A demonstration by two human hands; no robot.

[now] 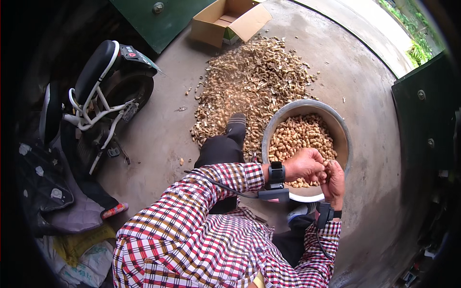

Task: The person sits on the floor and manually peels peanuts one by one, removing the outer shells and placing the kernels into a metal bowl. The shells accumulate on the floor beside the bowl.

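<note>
Floor (377,122): two hands (303,165), one basin (340,134)

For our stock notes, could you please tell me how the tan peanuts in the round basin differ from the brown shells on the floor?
The plump tan peanuts lie inside the round grey-rimmed basin, while the brown split shells lie on the concrete floor. The peanuts look mostly whole; the shells look broken open. The shells spread over a wider area than the peanuts. Both are heaps of many small pieces.
</note>
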